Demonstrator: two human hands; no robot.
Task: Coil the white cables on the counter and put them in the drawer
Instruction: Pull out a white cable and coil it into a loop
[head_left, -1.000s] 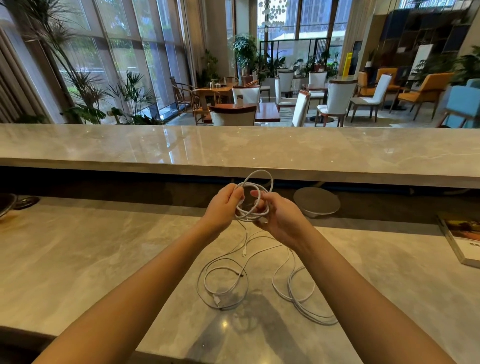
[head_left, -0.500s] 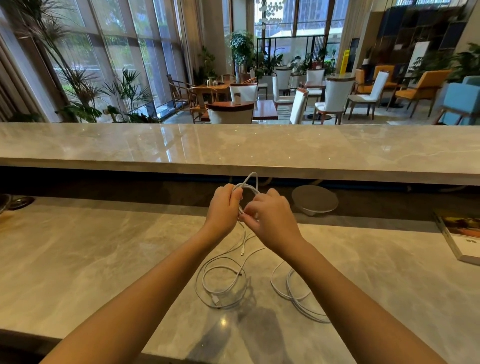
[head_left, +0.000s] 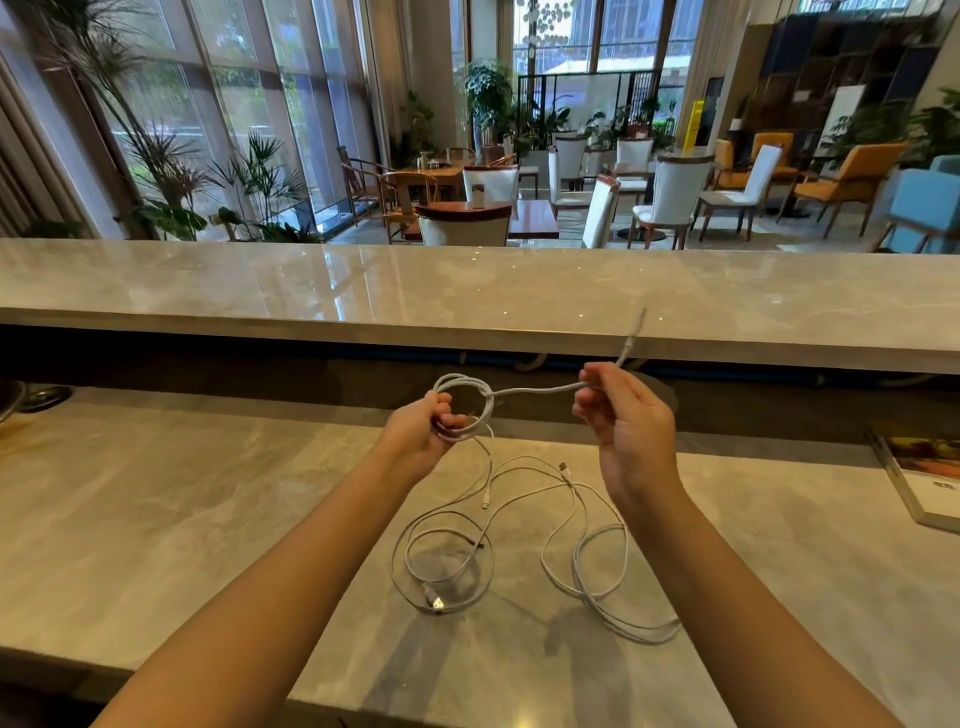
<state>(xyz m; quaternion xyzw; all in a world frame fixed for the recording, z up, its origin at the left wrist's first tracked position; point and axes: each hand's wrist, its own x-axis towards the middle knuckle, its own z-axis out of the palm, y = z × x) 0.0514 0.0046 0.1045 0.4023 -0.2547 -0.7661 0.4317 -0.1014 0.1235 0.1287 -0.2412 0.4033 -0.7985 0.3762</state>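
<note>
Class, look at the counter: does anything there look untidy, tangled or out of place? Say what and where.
Yes. The loose white cables sprawl in overlapping loops on the counter, plugs scattered, below the hands. Only the small coil held by the left hand is tidy; the right hand pinches its free end.

Raised marble bar top (head_left: 467, 291) across the full width, glossy. Beyond its middle: wooden table (head_left: 532, 215) ringed by white-backed chairs (head_left: 675, 189). Beyond its right end: orange armchairs (head_left: 857, 171) and a blue armchair (head_left: 927, 205). Beyond its left end: potted palms (head_left: 171, 171) against tall windows (head_left: 244, 93). Below its right end, a book (head_left: 924, 483) lying flat, cut by the frame edge; below its left end, part of a metal bowl (head_left: 13, 405).
</note>
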